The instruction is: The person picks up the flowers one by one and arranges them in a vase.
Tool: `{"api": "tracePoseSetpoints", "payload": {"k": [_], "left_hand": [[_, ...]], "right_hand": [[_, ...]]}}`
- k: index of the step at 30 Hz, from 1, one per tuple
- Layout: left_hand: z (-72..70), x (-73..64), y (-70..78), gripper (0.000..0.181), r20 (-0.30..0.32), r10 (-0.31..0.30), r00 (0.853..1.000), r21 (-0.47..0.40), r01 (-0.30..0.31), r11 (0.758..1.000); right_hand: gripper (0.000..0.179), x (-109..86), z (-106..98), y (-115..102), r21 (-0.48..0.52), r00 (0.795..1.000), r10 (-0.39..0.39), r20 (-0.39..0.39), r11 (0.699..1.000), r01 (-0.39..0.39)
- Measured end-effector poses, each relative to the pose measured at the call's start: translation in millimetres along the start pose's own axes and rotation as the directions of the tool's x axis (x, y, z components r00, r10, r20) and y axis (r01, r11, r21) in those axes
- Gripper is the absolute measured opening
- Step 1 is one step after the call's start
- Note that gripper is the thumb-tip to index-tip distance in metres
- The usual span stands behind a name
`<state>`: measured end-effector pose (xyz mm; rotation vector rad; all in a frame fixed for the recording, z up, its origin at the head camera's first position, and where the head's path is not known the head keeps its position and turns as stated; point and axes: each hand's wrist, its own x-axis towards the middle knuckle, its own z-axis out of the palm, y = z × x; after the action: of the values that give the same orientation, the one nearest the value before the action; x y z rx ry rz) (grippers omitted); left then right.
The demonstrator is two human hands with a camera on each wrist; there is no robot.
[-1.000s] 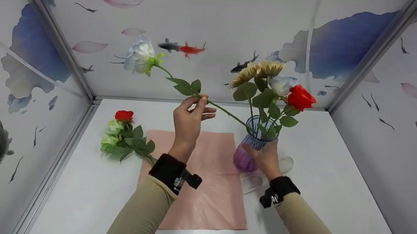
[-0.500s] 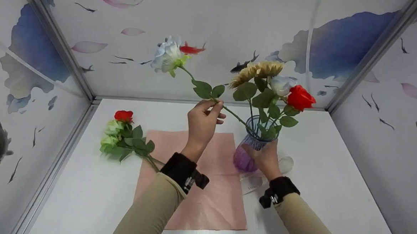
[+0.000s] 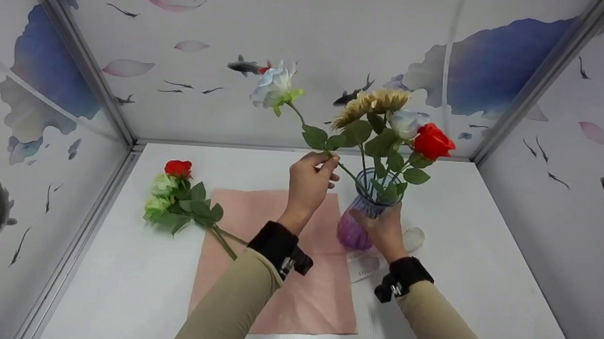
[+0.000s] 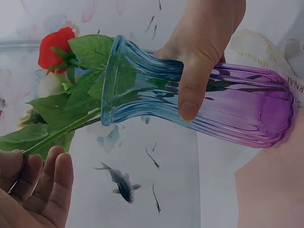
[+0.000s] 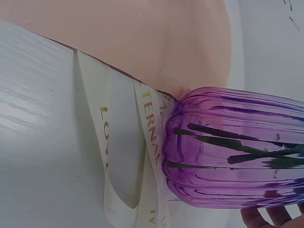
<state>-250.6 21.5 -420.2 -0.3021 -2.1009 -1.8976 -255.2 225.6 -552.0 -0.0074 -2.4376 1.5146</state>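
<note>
My left hand [image 3: 310, 183] pinches the green stem [image 4: 61, 133] of a pale blue-white artificial flower [image 3: 274, 88]. The bloom leans up to the left, and the stem's lower part reaches the vase's mouth. My right hand [image 3: 386, 228] grips the ribbed glass vase [image 3: 353, 231], blue at the neck and purple below; the thumb lies across its side in the left wrist view. A red rose [image 3: 433, 141], tan blooms [image 3: 372, 105] and another pale flower [image 3: 408, 122] stand in the vase. Several dark stem ends [image 5: 247, 156] show through the purple glass in the right wrist view.
A red rose [image 3: 178, 168] and light green blooms [image 3: 160, 195] lie on the white table's left side, stems over a pink sheet [image 3: 316, 289]. White ribbon with printed lettering [image 5: 151, 128] lies by the vase's base. Printed panels [image 3: 314, 30] enclose the table at back and sides.
My left hand has moved right and slightly down toward the vase, bringing the pale flower with it. The right hand and the vase have stayed in place.
</note>
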Motion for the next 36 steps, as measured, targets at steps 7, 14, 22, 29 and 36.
{"api": "tracePoseSetpoints", "payload": {"k": [7,14,22,29,36], "left_hand": [[8.6,2.1,-4.2,0.02,0.024,-0.026,0.999,0.061,0.025,0.998],[17.6,4.0,-9.1,0.021,0.066,-0.084,0.994,0.138,0.074,0.988],[26.8,5.3,-12.4,0.023,0.107,-0.136,0.985,0.216,0.11,0.97],[34.5,8.6,-15.6,0.021,0.112,-0.151,0.982,0.241,0.12,0.963],[42.5,12.7,-18.2,0.021,0.113,-0.133,0.985,0.309,0.092,0.947]], "right_hand": [[0.103,0.8,0.8,2.5,0.007,0.999,-0.037,-0.008,0.999,0.038],[0.101,-0.4,0.4,2.2,0.007,0.999,-0.044,-0.014,0.999,0.044],[0.101,-0.7,0.6,3.1,-0.056,0.994,-0.101,-0.033,0.994,0.099],[0.1,-1.2,0.5,4.8,-0.061,0.991,-0.127,-0.041,0.99,0.124],[0.105,-3.0,-0.7,3.7,-0.081,0.995,-0.096,-0.022,0.992,0.094]]}}
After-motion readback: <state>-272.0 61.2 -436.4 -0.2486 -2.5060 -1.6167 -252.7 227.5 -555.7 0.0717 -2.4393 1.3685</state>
